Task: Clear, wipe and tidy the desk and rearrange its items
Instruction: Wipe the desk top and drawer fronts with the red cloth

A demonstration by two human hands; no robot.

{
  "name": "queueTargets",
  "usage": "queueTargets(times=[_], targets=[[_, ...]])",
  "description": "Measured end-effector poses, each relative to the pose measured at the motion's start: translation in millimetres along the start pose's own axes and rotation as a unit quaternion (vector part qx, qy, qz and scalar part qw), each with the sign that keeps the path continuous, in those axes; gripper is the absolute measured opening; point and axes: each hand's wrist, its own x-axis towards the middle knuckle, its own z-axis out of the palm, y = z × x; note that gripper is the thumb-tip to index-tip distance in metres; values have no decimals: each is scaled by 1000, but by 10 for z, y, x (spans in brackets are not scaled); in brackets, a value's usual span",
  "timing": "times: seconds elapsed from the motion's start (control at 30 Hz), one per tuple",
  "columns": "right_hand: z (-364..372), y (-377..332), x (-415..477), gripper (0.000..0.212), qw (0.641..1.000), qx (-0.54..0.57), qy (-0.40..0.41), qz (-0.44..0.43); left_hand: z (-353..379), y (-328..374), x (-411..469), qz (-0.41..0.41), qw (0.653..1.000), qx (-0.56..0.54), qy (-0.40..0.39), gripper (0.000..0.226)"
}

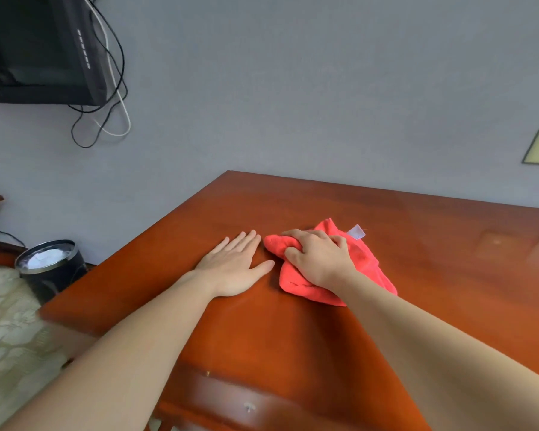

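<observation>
Forearms (131, 353) stretched over the worktop (433, 275) mid-wipe: left hand (234, 269) lay flat, fingers (243, 241) straight, right hand (319, 259) gripped the cloth (366, 259) just beside them, and the next stroke probably needed steady pressure.

On the bench (386, 306) lies the cloth (367, 269), under the right hand (319, 259) — the left hand (235, 269) just beside it, on its left.

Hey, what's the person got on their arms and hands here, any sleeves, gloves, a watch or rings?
Nothing worn shows on either. The left hand and right hand have no gloves and no rings that can be seen. The left forearm and right forearm are uncovered to the frame's edge: no sleeve, watch or bracelet in view.
</observation>
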Motion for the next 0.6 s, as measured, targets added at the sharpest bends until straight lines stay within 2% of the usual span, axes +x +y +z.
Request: queueTargets(times=[0.37, 0.6], targets=[[86, 542, 1512, 41, 998, -5, 18, 63, -186, -422, 1259, 14, 1000, 2, -7, 76], [181, 856, 2373, 35, 987, -34, 76, 138, -219, -643, 1768, 13, 1000, -1, -6, 79]])
